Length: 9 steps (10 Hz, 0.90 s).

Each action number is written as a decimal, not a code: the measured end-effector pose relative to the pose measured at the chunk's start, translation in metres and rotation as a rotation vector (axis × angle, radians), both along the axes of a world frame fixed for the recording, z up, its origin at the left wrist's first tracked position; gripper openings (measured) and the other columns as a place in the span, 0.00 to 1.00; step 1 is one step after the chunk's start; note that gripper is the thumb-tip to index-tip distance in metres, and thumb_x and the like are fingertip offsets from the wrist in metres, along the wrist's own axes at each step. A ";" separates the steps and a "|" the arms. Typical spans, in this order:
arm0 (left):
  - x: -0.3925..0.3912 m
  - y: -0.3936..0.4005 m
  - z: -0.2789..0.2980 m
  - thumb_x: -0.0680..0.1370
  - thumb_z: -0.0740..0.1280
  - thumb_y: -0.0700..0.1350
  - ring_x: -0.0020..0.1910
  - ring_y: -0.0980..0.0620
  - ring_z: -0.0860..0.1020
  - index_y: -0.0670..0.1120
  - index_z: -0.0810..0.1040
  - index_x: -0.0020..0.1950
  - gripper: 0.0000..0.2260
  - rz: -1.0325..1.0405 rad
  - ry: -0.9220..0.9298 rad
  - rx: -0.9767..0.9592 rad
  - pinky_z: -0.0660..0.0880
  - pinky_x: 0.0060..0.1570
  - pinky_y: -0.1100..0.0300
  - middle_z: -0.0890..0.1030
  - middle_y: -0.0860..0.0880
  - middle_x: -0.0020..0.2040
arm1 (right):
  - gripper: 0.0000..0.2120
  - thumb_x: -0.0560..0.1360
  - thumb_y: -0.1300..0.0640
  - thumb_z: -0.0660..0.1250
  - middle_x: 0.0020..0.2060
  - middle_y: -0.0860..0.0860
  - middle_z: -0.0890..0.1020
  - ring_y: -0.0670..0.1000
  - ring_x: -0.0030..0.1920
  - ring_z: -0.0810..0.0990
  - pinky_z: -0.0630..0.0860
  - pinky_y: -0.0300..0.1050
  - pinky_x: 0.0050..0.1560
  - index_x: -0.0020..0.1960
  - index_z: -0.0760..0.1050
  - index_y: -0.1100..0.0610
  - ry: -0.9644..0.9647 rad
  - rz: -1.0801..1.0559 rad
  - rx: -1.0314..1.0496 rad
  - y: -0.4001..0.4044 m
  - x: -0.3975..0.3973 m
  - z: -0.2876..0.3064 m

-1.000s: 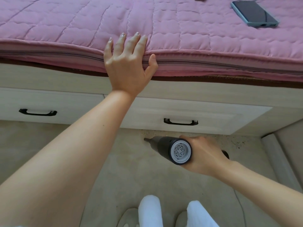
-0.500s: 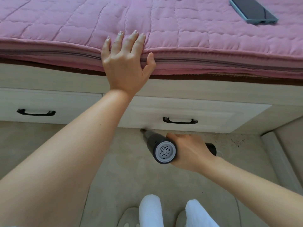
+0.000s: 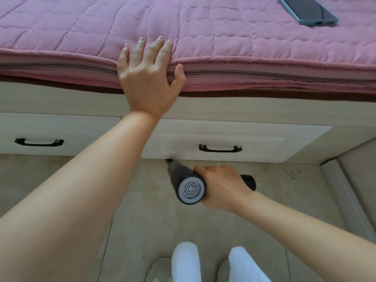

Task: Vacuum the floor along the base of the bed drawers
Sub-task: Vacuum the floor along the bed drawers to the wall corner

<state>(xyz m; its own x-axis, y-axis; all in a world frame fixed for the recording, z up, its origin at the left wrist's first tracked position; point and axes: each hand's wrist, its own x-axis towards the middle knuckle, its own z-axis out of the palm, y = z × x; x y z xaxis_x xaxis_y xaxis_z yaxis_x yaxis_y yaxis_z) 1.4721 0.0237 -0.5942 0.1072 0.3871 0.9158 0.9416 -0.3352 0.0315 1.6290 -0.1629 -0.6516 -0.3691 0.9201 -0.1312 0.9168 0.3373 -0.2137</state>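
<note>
- Pink quilted bedcover [image 3: 203, 27] fills the top of the head view; our left hand [image 3: 146, 78] lies on its edge, fingers [image 3: 140, 45] straight and spread over the top, thumb [image 3: 180, 73] down against the side seam, gripping nothing.
- Below that hand's wrist we see the pale wooden bed frame [image 3: 61, 98], and under it two drawers: the left drawer [image 3: 81, 131] with a black handle [image 3: 38, 142] well off to the hand's left, and the right drawer [image 3: 254, 139] with its handle [image 3: 220, 148] below and to the right of the hand.
- Our right hand [image 3: 221, 186] sits below the right drawer's handle, fingers curled round the grip of a black handheld vacuum [image 3: 185, 180].
- The vacuum's body runs leftward and away from that hand; its grey vented rear cap [image 3: 191, 188] faces us, just left of the knuckles, and the end of its grip [image 3: 249, 181] pokes out to the hand's right.
- Its narrow nozzle [image 3: 169, 161] meets the floor [image 3: 142, 200] right at the bottom edge of the right drawer, near that drawer's left corner.
- Dark specks of dirt [image 3: 289, 171] lie on the floor to the right of the right hand, along the drawer base.
- A phone [image 3: 307, 10] lies on the bedcover, far up and right of both hands.
- Near us, below the right hand, we see white trouser legs [image 3: 185, 261] and pale slippers [image 3: 158, 269].
</note>
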 end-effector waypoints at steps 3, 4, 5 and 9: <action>0.001 -0.001 0.001 0.77 0.62 0.55 0.62 0.42 0.80 0.48 0.83 0.62 0.19 0.002 0.000 -0.005 0.71 0.65 0.40 0.83 0.50 0.61 | 0.14 0.69 0.41 0.66 0.41 0.46 0.81 0.54 0.41 0.80 0.68 0.43 0.36 0.50 0.68 0.46 0.001 -0.120 -0.041 -0.001 0.047 0.014; 0.000 -0.001 0.002 0.77 0.62 0.55 0.62 0.42 0.80 0.48 0.83 0.62 0.19 0.003 -0.006 -0.004 0.71 0.65 0.40 0.83 0.49 0.61 | 0.16 0.67 0.41 0.68 0.41 0.45 0.81 0.54 0.41 0.80 0.76 0.46 0.39 0.50 0.69 0.45 0.002 -0.182 -0.064 -0.005 0.065 0.018; 0.001 -0.001 0.002 0.77 0.62 0.54 0.62 0.42 0.80 0.48 0.83 0.62 0.19 0.004 -0.009 -0.003 0.71 0.65 0.40 0.83 0.50 0.61 | 0.16 0.67 0.41 0.68 0.40 0.45 0.81 0.54 0.42 0.80 0.76 0.46 0.39 0.50 0.70 0.46 0.005 -0.229 -0.069 -0.008 0.079 0.020; 0.002 -0.001 0.001 0.77 0.63 0.54 0.61 0.42 0.80 0.48 0.83 0.62 0.19 -0.002 -0.018 0.003 0.72 0.65 0.40 0.83 0.50 0.61 | 0.13 0.62 0.49 0.72 0.35 0.45 0.81 0.52 0.36 0.80 0.75 0.45 0.34 0.37 0.68 0.40 0.179 -0.452 -0.129 -0.008 0.096 0.026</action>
